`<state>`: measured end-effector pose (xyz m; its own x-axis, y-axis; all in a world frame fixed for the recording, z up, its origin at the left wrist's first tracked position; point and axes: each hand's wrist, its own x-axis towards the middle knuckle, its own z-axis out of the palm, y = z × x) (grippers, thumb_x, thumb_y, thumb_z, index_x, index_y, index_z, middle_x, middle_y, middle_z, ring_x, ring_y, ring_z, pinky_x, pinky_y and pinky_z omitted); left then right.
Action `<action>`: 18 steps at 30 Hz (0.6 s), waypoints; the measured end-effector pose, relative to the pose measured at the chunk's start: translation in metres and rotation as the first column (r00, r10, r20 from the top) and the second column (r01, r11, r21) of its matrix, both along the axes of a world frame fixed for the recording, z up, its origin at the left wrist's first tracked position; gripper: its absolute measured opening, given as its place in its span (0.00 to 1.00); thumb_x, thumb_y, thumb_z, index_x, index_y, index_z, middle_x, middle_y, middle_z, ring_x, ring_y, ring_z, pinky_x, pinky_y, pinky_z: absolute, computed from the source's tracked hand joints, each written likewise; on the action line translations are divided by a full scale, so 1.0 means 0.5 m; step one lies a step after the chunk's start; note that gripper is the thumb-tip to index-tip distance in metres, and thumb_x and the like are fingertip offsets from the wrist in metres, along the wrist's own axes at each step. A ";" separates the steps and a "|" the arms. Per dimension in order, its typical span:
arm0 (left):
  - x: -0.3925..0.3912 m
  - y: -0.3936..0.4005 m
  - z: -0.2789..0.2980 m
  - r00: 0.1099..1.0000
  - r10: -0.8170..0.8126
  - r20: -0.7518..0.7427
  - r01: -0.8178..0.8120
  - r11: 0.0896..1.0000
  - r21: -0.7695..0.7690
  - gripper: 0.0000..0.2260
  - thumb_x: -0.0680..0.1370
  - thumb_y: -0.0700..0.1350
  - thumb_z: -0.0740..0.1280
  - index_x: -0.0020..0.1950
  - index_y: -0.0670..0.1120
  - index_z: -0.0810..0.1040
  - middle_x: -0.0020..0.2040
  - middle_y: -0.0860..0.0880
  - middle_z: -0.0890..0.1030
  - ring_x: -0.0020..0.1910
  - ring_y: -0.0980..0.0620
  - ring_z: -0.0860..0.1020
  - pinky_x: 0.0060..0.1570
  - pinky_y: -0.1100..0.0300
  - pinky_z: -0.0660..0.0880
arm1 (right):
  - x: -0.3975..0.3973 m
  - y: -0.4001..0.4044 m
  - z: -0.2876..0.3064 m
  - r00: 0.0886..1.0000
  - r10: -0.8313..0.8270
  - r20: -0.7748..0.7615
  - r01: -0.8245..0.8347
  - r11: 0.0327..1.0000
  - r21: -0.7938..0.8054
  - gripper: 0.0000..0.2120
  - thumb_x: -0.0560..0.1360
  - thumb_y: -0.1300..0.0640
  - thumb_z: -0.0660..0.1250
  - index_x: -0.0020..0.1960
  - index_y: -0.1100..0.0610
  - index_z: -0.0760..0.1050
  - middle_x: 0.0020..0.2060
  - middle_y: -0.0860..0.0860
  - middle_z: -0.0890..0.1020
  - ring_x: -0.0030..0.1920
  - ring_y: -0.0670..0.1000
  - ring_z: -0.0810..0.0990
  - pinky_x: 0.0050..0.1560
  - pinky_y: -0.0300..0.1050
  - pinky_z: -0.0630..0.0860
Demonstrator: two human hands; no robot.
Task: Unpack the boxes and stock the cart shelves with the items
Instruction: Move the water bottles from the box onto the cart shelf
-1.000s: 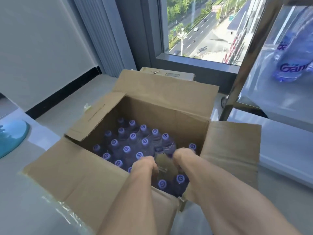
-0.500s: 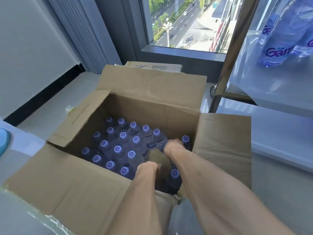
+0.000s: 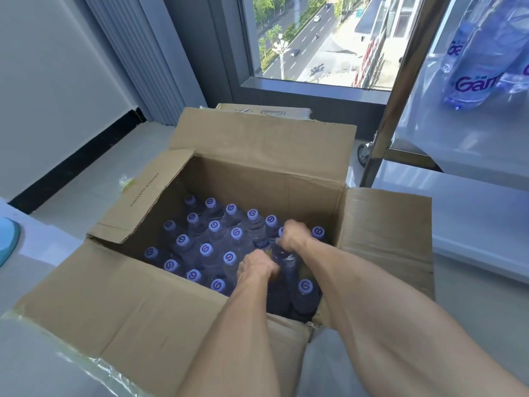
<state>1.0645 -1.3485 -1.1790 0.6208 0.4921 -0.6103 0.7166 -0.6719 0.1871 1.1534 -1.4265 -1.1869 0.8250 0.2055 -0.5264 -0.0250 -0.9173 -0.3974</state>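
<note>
An open cardboard box [image 3: 160,310] on the floor holds several water bottles [image 3: 213,245] with purple caps, standing upright. Both my hands reach down into its right side. My left hand [image 3: 256,266] is curled around the top of one bottle. My right hand [image 3: 293,237] grips another bottle by its neck, a purple cap showing beside its fingers. The fingertips of both hands are hidden. To the right stands the cart [image 3: 469,213] with white shelves and a steel post; water bottles [image 3: 475,67] with purple labels lie on its upper shelf.
A second flat cardboard box [image 3: 263,110] lies behind the open one, under the window. A cart wheel [image 3: 363,155] sits near the box's far right corner. A blue round object [image 3: 7,242] is at the left edge. A small scrap [image 3: 126,181] lies on the floor.
My view has moved closer over the box. My right hand has reached farther back among the bottles, and both hands have closed on bottle tops.
</note>
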 end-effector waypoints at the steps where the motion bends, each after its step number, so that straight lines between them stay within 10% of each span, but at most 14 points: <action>1: 0.001 0.000 -0.002 1.000 -0.006 0.021 0.006 1.000 0.002 0.20 0.73 0.51 0.72 0.62 0.44 0.79 0.61 0.43 0.80 0.61 0.41 0.78 0.61 0.52 0.75 | 0.003 0.003 0.007 1.000 -0.025 0.015 0.024 0.997 0.080 0.20 0.76 0.52 0.69 0.64 0.59 0.73 0.61 0.57 0.79 0.60 0.60 0.78 0.51 0.45 0.73; 6: -0.010 0.002 0.023 0.980 -0.068 0.187 0.077 0.996 -0.039 0.12 0.74 0.47 0.70 0.54 0.43 0.80 0.54 0.42 0.81 0.55 0.41 0.80 0.54 0.51 0.78 | 0.009 0.002 0.068 0.965 -0.251 0.077 0.166 0.809 0.564 0.12 0.72 0.53 0.72 0.51 0.59 0.77 0.48 0.55 0.82 0.49 0.56 0.80 0.43 0.42 0.69; 12: -0.039 0.030 0.137 0.748 0.310 0.586 -0.098 0.926 -0.365 0.09 0.67 0.46 0.75 0.39 0.41 0.80 0.35 0.46 0.79 0.36 0.49 0.75 0.37 0.59 0.73 | 0.015 -0.070 0.192 0.750 -0.638 -0.174 0.443 0.291 0.848 0.10 0.72 0.51 0.70 0.37 0.57 0.77 0.32 0.47 0.76 0.36 0.48 0.73 0.37 0.41 0.70; 15: -0.058 0.022 0.206 0.405 0.832 0.380 -0.256 0.502 -0.826 0.04 0.73 0.42 0.72 0.42 0.42 0.81 0.37 0.45 0.81 0.33 0.50 0.77 0.34 0.60 0.73 | 0.009 -0.106 0.275 0.566 -0.668 -0.483 0.571 -0.105 0.814 0.11 0.74 0.51 0.69 0.35 0.53 0.76 0.32 0.47 0.78 0.36 0.49 0.76 0.40 0.41 0.74; 18: -0.073 -0.008 0.271 0.126 0.989 0.074 -0.129 0.090 -0.988 0.04 0.76 0.48 0.68 0.47 0.48 0.77 0.43 0.49 0.81 0.37 0.54 0.77 0.38 0.64 0.72 | -0.011 -0.132 0.367 0.486 -0.480 -0.730 0.592 -0.434 0.679 0.09 0.78 0.49 0.64 0.41 0.52 0.75 0.41 0.51 0.81 0.43 0.52 0.80 0.47 0.47 0.78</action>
<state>1.0279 -1.3523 -1.0435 0.6152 0.5882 -0.5250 -0.0073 0.6701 0.7422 1.1477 -1.4927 -1.0036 0.8611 -0.0842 -0.5014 -0.2993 0.7133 -0.6338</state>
